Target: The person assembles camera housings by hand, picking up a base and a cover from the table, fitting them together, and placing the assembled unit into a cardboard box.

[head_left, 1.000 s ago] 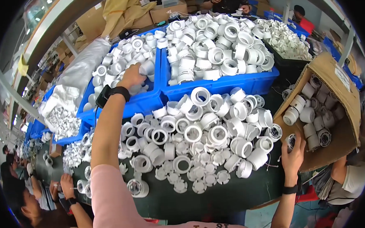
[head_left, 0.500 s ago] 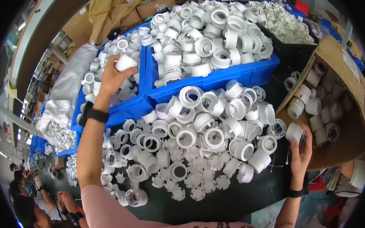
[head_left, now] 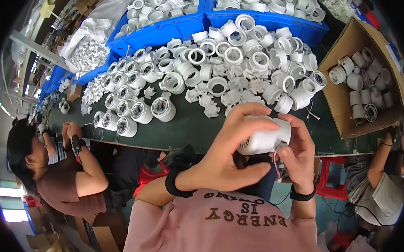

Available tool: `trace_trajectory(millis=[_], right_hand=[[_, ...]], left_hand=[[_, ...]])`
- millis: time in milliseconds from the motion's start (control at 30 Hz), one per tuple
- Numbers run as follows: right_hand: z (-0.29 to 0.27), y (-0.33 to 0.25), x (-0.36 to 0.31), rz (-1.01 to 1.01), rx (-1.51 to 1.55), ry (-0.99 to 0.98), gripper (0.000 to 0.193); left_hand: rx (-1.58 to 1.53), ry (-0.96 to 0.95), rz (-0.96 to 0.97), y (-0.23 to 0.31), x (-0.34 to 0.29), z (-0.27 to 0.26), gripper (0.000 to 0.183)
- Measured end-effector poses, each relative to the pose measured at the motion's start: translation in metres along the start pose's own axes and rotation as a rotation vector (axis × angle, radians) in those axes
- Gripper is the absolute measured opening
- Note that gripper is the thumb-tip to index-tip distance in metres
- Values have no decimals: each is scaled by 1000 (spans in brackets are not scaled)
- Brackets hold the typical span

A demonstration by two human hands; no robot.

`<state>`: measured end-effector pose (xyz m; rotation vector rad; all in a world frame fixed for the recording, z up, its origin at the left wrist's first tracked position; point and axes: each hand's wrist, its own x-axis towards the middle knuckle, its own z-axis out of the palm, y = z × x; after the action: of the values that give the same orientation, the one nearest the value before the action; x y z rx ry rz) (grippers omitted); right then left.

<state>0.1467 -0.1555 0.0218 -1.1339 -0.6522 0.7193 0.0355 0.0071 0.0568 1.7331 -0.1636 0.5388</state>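
Observation:
Close to my chest, both hands meet around a white plastic piece. My left hand (head_left: 224,154) curves its fingers and thumb about a white plastic cap (head_left: 260,142), which has a slotted grille at its left end. A white cylindrical housing (head_left: 282,130) sits against the cap's right side, held in the fingers and thumb of my right hand (head_left: 301,146). Thin wires (head_left: 276,158) hang below it beside my right thumb. Whether the two parts are locked together or only touching, I cannot tell.
White rings and flower-shaped pieces (head_left: 234,97) lie heaped on the dark green table (head_left: 184,133). Several finished-looking cylinders (head_left: 141,112) stand at left. Blue bins (head_left: 165,33) line the back; a cardboard box (head_left: 342,96) of housings is at right. People (head_left: 72,178) sit on both sides.
My left hand has come back from the blue bin with the white cap. My right hand has moved left from beside the cardboard box with the housing. The view has tilted down.

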Motion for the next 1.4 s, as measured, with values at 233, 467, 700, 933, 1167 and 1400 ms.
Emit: trace_trajectory(millis=[233, 467, 700, 933, 1167, 1400], right_hand=[[38, 7, -20, -55, -190, -205, 79], [43, 13, -27, -438, -601, -142, 70], [52, 20, -39, -41, -176, -171, 63], [62, 19, -37, 2, -147, -159, 57], [80, 43, -25, -287, -699, -165, 60], [-39, -5, 49, -380, -1088, 506, 43]], left_hand=[[-398, 530, -402, -1, -29, 22, 41], [-174, 264, -430, 1, -43, 0, 35], [257, 226, 62, -14, -62, 0, 38], [398, 107, 369, -14, -65, -15, 45], [-95, 346, -542, -11, -97, -16, 46], [116, 861, -628, -29, -174, -137, 29]])
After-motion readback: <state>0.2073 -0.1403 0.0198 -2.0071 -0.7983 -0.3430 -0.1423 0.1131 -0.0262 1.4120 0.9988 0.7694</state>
